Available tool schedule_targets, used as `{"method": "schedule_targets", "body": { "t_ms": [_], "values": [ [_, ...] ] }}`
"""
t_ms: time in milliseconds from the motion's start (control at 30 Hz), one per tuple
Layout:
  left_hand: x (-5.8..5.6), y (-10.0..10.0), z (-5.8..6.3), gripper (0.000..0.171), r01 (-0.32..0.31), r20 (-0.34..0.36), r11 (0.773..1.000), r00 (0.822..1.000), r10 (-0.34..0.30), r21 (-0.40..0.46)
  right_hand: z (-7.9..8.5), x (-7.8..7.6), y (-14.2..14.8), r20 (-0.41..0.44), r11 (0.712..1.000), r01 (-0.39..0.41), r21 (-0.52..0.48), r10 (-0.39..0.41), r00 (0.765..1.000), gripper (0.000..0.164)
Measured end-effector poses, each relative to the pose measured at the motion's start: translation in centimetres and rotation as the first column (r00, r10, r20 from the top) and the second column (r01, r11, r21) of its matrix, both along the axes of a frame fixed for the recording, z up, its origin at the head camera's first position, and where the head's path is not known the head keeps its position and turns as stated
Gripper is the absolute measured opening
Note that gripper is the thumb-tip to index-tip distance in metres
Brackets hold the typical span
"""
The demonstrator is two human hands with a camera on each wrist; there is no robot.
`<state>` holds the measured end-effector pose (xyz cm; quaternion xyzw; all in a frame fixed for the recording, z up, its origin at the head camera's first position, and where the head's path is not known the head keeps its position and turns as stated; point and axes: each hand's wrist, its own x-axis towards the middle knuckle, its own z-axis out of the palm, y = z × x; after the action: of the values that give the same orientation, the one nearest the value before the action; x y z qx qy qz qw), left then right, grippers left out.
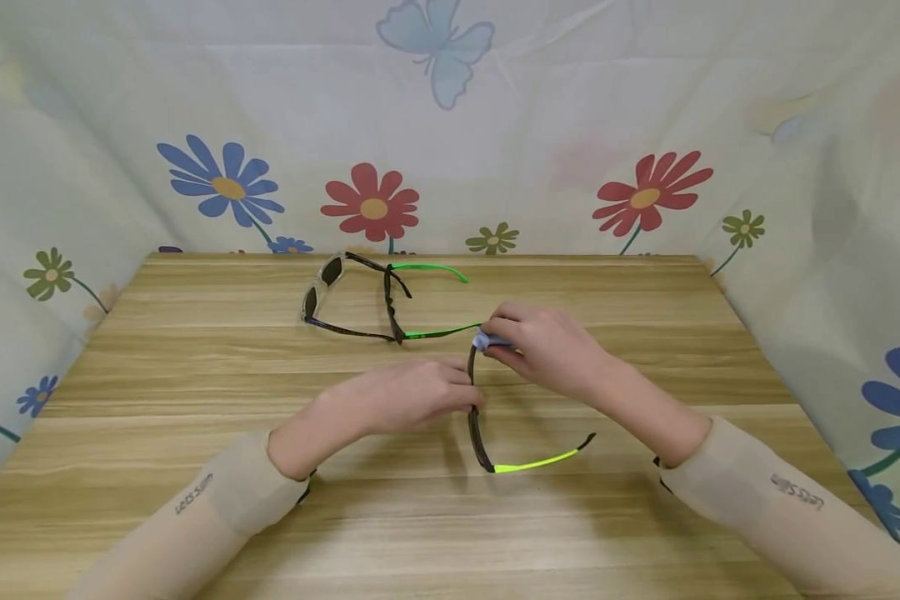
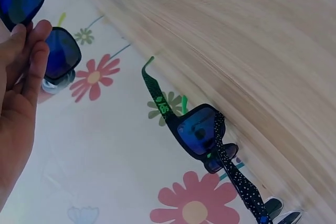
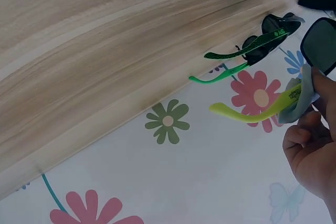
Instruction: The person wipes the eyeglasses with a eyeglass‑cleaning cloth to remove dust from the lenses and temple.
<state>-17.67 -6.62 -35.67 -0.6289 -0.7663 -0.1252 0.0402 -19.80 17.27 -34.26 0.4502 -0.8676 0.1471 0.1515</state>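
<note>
A pair of sunglasses (image 1: 479,437) with dark lenses and yellow-green temples is held above the table. My left hand (image 1: 412,393) pinches it at the middle of the frame; the left wrist view shows the fingers between its two bluish lenses (image 2: 64,53). At the far end of the frame, my right hand (image 1: 547,346) grips a light blue-grey cloth (image 1: 483,340). In the right wrist view the cloth (image 3: 299,100) wraps round the yellow temple (image 3: 247,115) near its hinge.
On the wooden table (image 1: 217,375) beyond the hands lie black sunglasses with green temples (image 1: 392,304). Left of them and touching or overlapping is a clear-fronted pair with dark temples (image 1: 317,287). A flower-printed curtain (image 1: 540,142) borders the table at the back and sides.
</note>
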Motion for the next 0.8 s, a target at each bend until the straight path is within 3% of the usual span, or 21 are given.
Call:
{"method": "schedule_targets", "body": {
  "t_ms": [267, 567, 800],
  "values": [
    [0.1, -0.2, -0.1, 0.006, -0.006, -0.029, 1.000, 1.000, 0.006, 0.008, -0.2, -0.2, -0.1, 0.001, 0.998, 0.034, 0.054, -0.034, 0.999, 0.015],
    [-0.1, -0.7, -0.3, 0.013, -0.016, 0.027, 0.999, 1.000, 0.015, 0.031, -0.6, -0.5, 1.3, 0.019, 0.988, 0.107, 0.111, -0.109, 0.994, 0.014],
    [-0.1, -1.2, -0.2, 0.007, -0.039, 0.003, 0.999, 0.999, 0.039, 0.033, -0.9, -0.8, 2.8, 0.043, 0.975, 0.165, 0.147, -0.173, 0.984, 0.012]
  ]
}}
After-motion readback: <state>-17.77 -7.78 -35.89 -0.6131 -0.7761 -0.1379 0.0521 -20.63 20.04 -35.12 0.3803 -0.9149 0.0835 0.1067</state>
